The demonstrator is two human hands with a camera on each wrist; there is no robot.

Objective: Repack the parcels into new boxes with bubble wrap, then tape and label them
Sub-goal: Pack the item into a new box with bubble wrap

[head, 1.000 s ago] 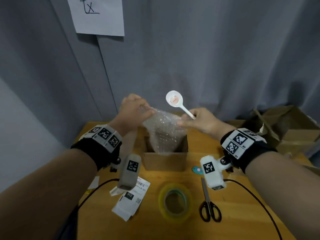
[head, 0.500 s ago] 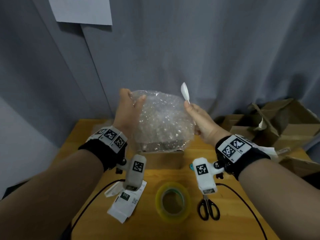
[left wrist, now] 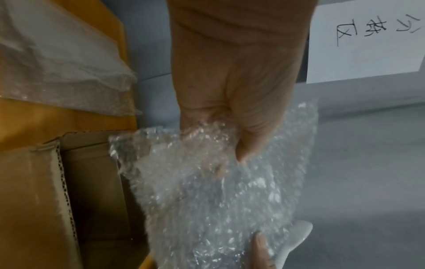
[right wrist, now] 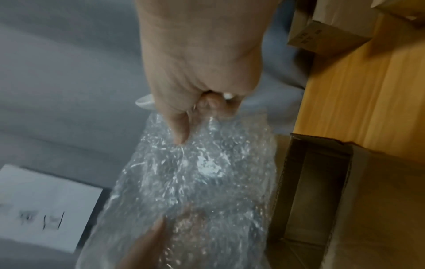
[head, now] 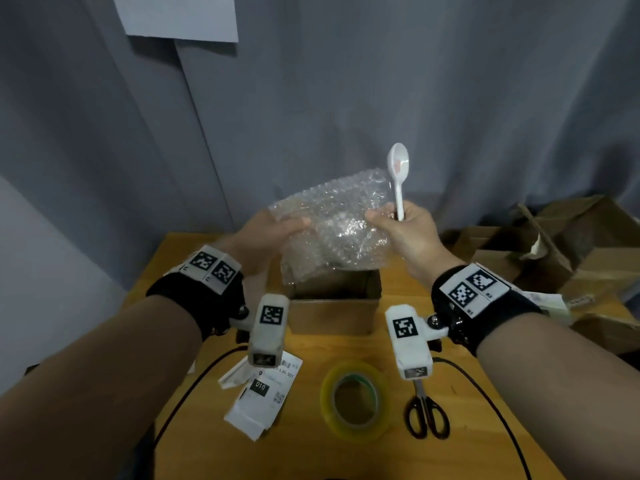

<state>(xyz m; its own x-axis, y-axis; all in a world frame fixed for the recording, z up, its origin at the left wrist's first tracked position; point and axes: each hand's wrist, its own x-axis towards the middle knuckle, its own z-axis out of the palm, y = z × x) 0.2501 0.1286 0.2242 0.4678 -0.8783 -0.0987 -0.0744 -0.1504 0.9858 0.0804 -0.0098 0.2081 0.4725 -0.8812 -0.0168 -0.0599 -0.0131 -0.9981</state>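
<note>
With the left hand (head: 266,233) pinching the bubble wrap (head: 332,230) and the right hand (head: 405,233) gripping both its right edge and the spoon (head: 399,174) above the open box (head: 332,313), the sheet should be getting spread flat before wrapping.

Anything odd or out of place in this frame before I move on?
One thing: the right hand grips a white spoon, bowl up, and pinches a corner of the bubble wrap at once, an awkward double hold. The left hand holds the other side above the open box. Nothing looks spilled or damaged.
</note>
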